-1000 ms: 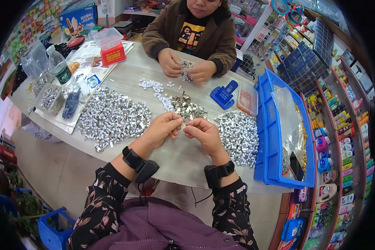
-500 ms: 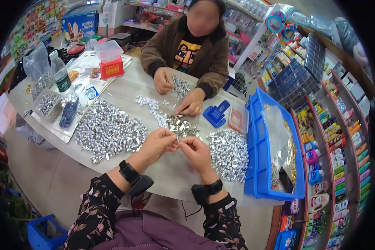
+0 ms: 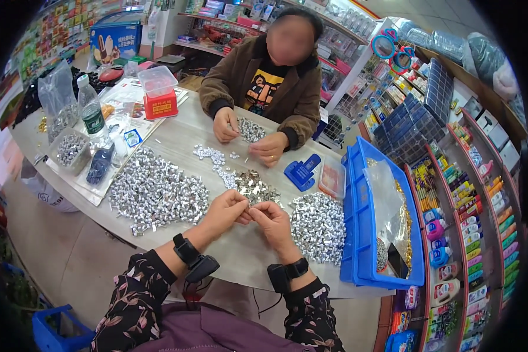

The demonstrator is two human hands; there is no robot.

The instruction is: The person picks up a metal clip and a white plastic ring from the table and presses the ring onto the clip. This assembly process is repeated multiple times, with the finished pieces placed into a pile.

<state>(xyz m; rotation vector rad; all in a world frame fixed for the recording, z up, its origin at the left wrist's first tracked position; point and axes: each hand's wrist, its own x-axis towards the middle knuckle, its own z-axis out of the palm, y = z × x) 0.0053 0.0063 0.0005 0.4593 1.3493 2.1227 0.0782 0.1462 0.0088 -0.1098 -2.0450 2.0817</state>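
Note:
My left hand (image 3: 226, 212) and my right hand (image 3: 272, 223) meet in front of me, thumbs and forefingers pinched together. Whatever lies between the fingertips is too small to make out. Just beyond them is a pile of flat metal clips (image 3: 253, 186), darker than the rest. A wide heap of small silvery metal pieces (image 3: 158, 190) spreads left of my left hand. Another silvery heap (image 3: 318, 227) lies right of my right hand. Small white round pieces (image 3: 210, 155) form a loose trail behind the clips.
Across the table (image 3: 240, 258) a person (image 3: 264, 76) handles silvery pieces (image 3: 251, 130). A blue crate (image 3: 349, 234) stands at the right, beside a blue plastic tool (image 3: 303, 172) and a clear box (image 3: 333, 178). At the left are a bottle (image 3: 90, 108), a tub (image 3: 70, 149) and a red box (image 3: 160, 105).
My joined hands sit slightly lower in the picture, still pinched. The other person's right-side hand has lifted away from the clip pile toward the silvery pieces. The view has shifted a little.

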